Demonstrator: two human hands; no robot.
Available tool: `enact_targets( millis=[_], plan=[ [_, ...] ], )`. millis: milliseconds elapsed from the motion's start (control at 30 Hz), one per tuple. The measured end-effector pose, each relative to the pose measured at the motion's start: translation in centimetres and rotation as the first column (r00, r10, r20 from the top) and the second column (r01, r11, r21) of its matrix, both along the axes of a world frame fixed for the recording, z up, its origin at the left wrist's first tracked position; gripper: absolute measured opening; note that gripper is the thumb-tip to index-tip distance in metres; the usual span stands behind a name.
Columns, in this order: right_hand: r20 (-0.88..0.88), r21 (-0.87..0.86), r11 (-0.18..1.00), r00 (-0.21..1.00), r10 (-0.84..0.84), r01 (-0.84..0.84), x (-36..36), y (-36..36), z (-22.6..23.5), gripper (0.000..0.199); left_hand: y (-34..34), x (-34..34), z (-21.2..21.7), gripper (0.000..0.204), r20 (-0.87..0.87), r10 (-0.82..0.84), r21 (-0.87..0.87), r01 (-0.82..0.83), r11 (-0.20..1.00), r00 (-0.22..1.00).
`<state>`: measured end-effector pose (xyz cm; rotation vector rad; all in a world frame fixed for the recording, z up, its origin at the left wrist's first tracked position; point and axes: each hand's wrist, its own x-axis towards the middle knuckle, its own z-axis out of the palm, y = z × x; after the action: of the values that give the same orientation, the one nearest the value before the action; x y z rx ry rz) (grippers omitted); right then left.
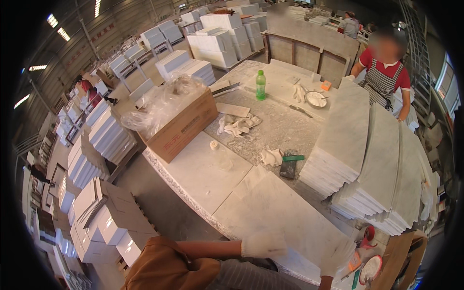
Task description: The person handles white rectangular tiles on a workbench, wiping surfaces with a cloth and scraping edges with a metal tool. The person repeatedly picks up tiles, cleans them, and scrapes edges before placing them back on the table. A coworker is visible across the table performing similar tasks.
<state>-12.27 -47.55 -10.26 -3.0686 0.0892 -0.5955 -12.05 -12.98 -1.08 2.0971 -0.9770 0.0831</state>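
Observation:
Both my hands wear white gloves at the near edge of a long stone worktable [203, 179]. My left hand [263, 245] rests with curled fingers on the near edge of a pale marble slab [275, 208] lying flat on the table. My right hand [337, 257] is spread flat on the same slab's near right corner. Neither hand holds anything. Just past the slab rise stacks of thin marble tiles [372, 164].
A cardboard box with plastic wrap [181, 123], a green bottle [260, 85], rags [239, 124], a dark brush [289, 164] and a bowl [316, 99] lie on the table. A person in red with a checked apron [384, 72] stands opposite. White boxes [104, 217] crowd the floor left.

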Motion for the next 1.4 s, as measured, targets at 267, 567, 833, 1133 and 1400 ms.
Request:
enact_targets(
  millis=[267, 567, 833, 1133, 1400],
  plan=[
    [-0.248, 0.766, 0.53, 0.593, 0.766, -0.365, -1.0, 14.1, 10.8, 0.042, 8.1, -0.7, -0.5, 0.025, 0.064, 0.584, -0.003, -0.585, 0.811, 0.809],
    [0.046, 0.398, 0.862, 0.945, 0.324, -0.315, 3.7, 12.6, 6.0, 0.043, 19.2, 4.4, -4.4, 0.085, -0.102, 0.993, 0.085, -0.994, 0.061, 0.052],
    [0.106, -0.013, 0.791, 0.786, 0.609, -0.612, 5.4, 17.5, 12.8, 0.031, 24.8, 12.5, -12.5, 0.102, -0.114, 0.993, -0.209, -0.978, -0.002, 0.022],
    [0.064, 0.029, 0.69, 0.69, 0.721, -0.723, 4.2, 18.0, 12.3, 0.034, 25.1, 13.0, -8.2, 0.084, -0.461, 0.887, -0.097, -0.992, -0.087, -0.033],
    [-0.04, -0.031, 0.765, 0.766, 0.642, -0.643, 6.1, 19.8, 13.7, 0.031, 38.9, 7.6, -8.9, 0.048, -0.024, 0.963, -0.268, -0.927, -0.264, -0.268]
  ],
)
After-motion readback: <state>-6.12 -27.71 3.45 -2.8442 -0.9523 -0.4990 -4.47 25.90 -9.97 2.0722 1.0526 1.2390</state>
